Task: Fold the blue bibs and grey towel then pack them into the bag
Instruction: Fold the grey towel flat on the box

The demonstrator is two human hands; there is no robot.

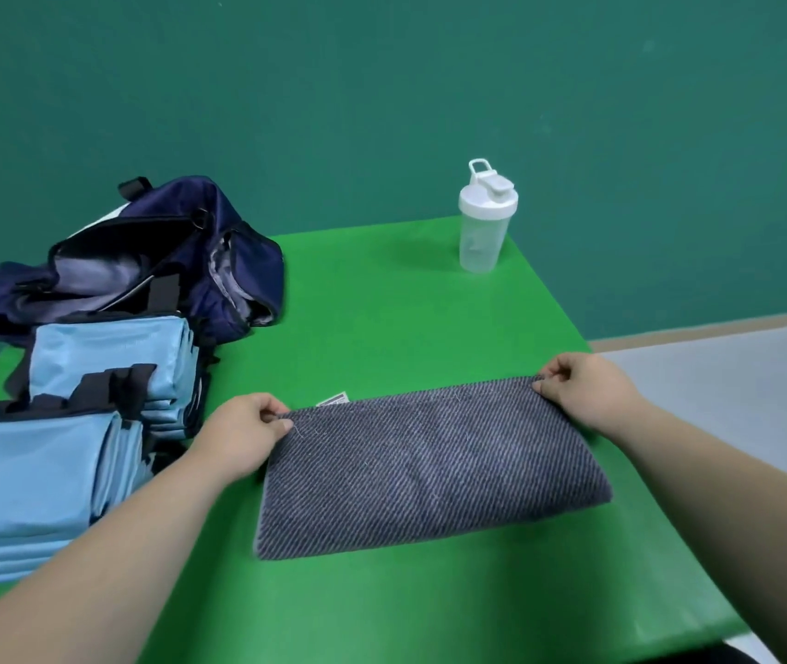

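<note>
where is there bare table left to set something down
Bare green table lies between the bag, the bottle and the grey towel's far edge, and in the near strip in front of the towel. The left side is crowded: stacked blue bibs sit right in front of the bag.

The left hand (243, 431) and right hand (583, 393) are bare. The left forearm (94, 558) and right forearm (727, 496) are uncovered up to the frame edge. A dark patch (736, 656) at the lower edge is possibly clothing.
</note>
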